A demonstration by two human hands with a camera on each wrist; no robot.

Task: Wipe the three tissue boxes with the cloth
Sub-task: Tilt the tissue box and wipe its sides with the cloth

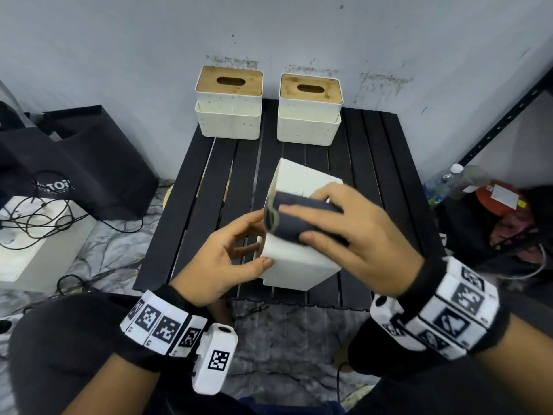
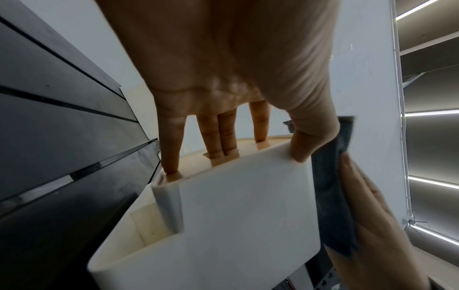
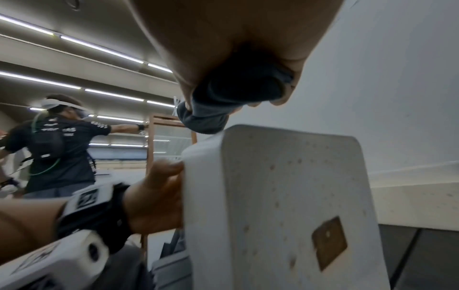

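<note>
A white tissue box (image 1: 299, 265) is held tilted above the black slatted table (image 1: 374, 175), its wooden lid turned to the left. My left hand (image 1: 239, 253) grips it, fingers on the lid side and thumb on the near face (image 2: 248, 215). My right hand (image 1: 344, 223) presses a folded dark grey cloth (image 1: 299, 223) onto the box's upper face; the cloth (image 3: 223, 102) is bunched in the fingers just above the box (image 3: 285, 196). Two more white tissue boxes with wooden lids stand upright at the table's far edge, one left (image 1: 229, 115) and one right (image 1: 309, 121).
A grey wall rises right behind the table. A black bag (image 1: 74, 163) and a white box with cables (image 1: 30, 235) lie on the floor at left. A metal shelf with a bottle (image 1: 460, 178) and clutter stands at right. Another person (image 3: 57, 145) works in the background.
</note>
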